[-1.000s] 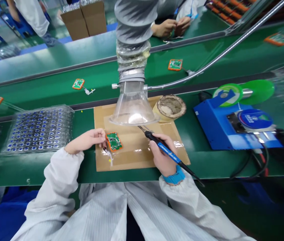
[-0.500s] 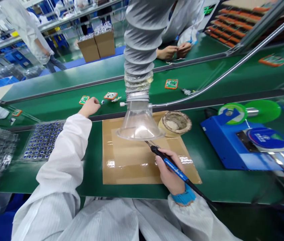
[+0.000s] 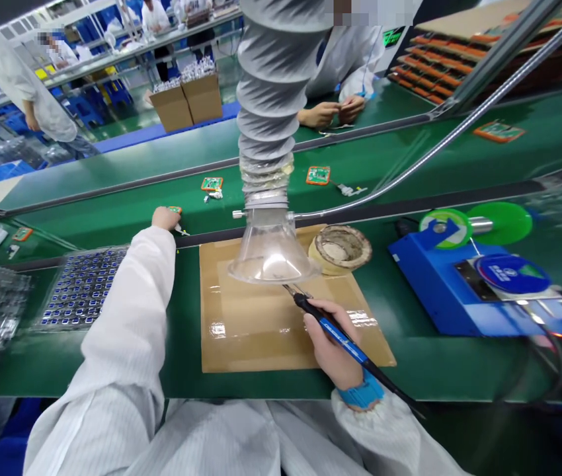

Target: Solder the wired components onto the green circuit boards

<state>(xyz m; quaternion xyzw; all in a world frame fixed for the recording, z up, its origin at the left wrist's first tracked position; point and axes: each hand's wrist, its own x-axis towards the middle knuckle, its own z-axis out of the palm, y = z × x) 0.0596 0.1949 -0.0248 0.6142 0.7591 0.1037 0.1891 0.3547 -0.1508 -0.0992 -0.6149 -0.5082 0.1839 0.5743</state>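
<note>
Stretched out to the far belt, my left hand (image 3: 164,218) is closed at the edge of a small orange-framed circuit board (image 3: 175,209); its fingertips are partly hidden. A white connector on a lead (image 3: 182,231) hangs just below that board. My right hand (image 3: 335,344) grips a blue and black soldering iron (image 3: 338,339) like a pen. Its tip points up and left, under the rim of a clear fume hood (image 3: 274,254). Beneath the iron lies a brown cardboard sheet (image 3: 246,330) with shiny tape on it.
More circuit boards (image 3: 318,175) lie along the green belt. A round, crusted pot (image 3: 343,250) stands behind the cardboard. To the right is a blue solder-feeding machine (image 3: 424,284); to the left, a tray of small parts (image 3: 80,287). A co-worker's hands (image 3: 330,114) are across the belt.
My left hand has shifted slightly left and closed at a circuit board. Boards on the right have moved left in view, and the view has shifted a little. My right hand keeps the iron almost still.
</note>
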